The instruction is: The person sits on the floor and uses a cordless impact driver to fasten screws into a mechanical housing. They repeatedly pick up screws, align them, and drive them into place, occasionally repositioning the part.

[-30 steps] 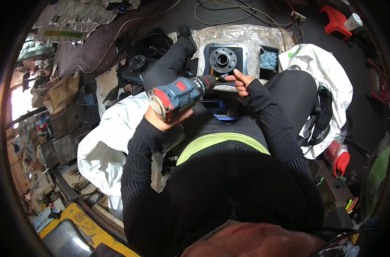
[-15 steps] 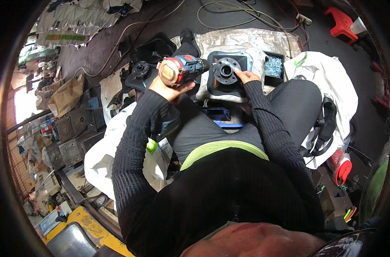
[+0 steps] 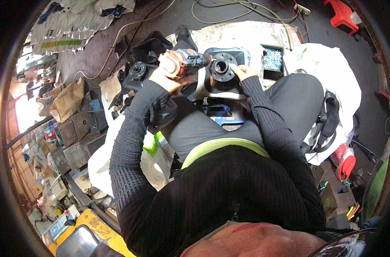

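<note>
Since half a second ago, I see the drill (image 3: pixel 184 62) swing in from the left until its nose points right at the flange (image 3: pixel 222 68), and the right hand slide a little along the flange rim. My left hand (image 3: pixel 165 77) wraps the drill's grip firmly; the beige butt end faces the camera and the blue-red body lies nearly level. My right hand (image 3: pixel 242 70) rests on the flange's right edge, fingers curled against it, though I cannot tell if they pinch anything small.

That flange is a dark round part with a centre hole, seated in a grey housing (image 3: pixel 235 58) that stands on a pale sheet (image 3: pixel 246 36) just past my knees. Just right of the housing sits a black tray (image 3: pixel 273 58) full of bright screws. A second flange (image 3: pixel 138 70) lies left of the drill, among black parts. Below the housing, between my legs, lies a blue piece (image 3: pixel 220 115).

I sit on the floor (image 3: pixel 105 43), which is dark, stained and cluttered. White sacks (image 3: pixel 332 68) spread at my right, and one more at my left. Cables (image 3: pixel 229 13) loop across the top, near a red stool (image 3: pixel 343 13). Metal blocks (image 3: pixel 75 137) and brown paper (image 3: pixel 68 100) crowd the left side, and a yellow machine (image 3: pixel 81 222) shows at the lower left.
</note>
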Demonstrator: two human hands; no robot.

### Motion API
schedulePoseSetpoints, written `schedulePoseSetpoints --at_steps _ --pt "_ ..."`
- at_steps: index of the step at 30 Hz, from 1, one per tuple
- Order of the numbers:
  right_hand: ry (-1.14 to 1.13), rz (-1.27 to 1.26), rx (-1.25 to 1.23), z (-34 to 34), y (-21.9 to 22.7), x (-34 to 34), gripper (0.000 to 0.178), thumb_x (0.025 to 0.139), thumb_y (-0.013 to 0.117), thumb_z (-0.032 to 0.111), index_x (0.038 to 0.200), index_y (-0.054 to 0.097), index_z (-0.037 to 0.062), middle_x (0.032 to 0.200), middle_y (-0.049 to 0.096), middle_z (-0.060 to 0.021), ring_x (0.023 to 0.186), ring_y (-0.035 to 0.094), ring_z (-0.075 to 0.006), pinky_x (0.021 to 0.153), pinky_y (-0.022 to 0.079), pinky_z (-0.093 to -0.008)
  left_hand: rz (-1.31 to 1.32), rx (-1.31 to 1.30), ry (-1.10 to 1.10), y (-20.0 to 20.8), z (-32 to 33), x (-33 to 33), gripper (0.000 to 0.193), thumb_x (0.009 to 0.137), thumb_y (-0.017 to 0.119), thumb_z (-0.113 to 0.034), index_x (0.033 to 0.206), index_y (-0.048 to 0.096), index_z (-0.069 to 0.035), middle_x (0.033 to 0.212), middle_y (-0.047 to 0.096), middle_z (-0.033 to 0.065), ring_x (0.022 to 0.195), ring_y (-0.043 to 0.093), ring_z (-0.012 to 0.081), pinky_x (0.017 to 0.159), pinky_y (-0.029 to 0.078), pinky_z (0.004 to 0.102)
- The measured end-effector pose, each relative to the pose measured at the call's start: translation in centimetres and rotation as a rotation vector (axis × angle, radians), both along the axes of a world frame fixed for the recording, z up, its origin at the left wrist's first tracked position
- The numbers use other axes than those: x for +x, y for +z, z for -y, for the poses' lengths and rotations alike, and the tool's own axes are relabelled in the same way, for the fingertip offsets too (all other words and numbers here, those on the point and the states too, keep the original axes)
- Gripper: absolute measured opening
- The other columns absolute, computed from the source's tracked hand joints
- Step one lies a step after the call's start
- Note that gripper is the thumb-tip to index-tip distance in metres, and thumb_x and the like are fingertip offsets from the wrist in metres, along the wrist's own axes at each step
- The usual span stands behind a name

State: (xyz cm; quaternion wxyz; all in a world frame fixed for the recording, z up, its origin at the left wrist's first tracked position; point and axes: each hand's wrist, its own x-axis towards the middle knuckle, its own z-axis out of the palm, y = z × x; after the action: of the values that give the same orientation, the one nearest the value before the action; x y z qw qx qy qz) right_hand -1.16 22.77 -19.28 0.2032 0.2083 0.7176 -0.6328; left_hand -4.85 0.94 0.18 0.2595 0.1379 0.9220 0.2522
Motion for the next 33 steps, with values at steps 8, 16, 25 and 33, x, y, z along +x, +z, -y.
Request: schedulePoseSetpoints --at_steps 8,16,25,33 --pt "0.081 -0.194 0.05 0.3 2.1 -0.5 0.04 0.074 0.063 0.041 0.082 0.063 0.0019 0.064 0.059 -0.0074 0.06 0.052 -0.0129 0.058 0.042 -0.0267 -0.125 0.229 -0.254 -1.0 1.3 -2.2 0.055 0.066 0.067 -0.001 0.116 0.047 -0.012 0.084 0.059 0.0042 0.046 0.052 0.0113 0.036 0.041 0.0245" --pt "0.102 -0.19 0.102 0.3 1.3 -0.6 0.04 0.075 0.06 0.041 0.082 0.064 0.0016 0.069 0.061 -0.0113 0.064 0.057 -0.0177 0.062 0.045 -0.0293 -0.044 -0.065 -0.04 -3.7 1.1 -1.9 0.058 0.063 0.068 -0.016 0.117 0.047 -0.017 0.086 0.06 0.0037 0.059 0.055 0.0137 0.05 0.046 0.0288" --pt "0.084 -0.111 0.077 0.2 0.8 -0.7 0.046 0.073 0.06 0.045 0.088 0.064 0.0017 0.075 0.063 -0.0129 0.07 0.06 -0.0193 0.066 0.046 -0.0299 0.151 0.382 0.164 -1.8 -0.3 -1.2 0.062 0.062 0.071 -0.003 0.118 0.045 -0.011 0.094 0.057 0.0028 0.076 0.057 0.0152 0.062 0.047 0.0299" --pt "0.087 -0.127 0.097 0.3 0.2 -0.7 0.046 0.074 0.06 0.046 0.089 0.064 0.002 0.077 0.064 -0.0133 0.073 0.061 -0.0205 0.069 0.046 -0.0304 0.379 0.117 0.344 0.3 -1.3 -0.8 0.056 0.069 0.069 -0.008 0.119 0.044 -0.013 0.077 0.059 0.0037 0.051 0.051 0.0114 0.039 0.039 0.0258"
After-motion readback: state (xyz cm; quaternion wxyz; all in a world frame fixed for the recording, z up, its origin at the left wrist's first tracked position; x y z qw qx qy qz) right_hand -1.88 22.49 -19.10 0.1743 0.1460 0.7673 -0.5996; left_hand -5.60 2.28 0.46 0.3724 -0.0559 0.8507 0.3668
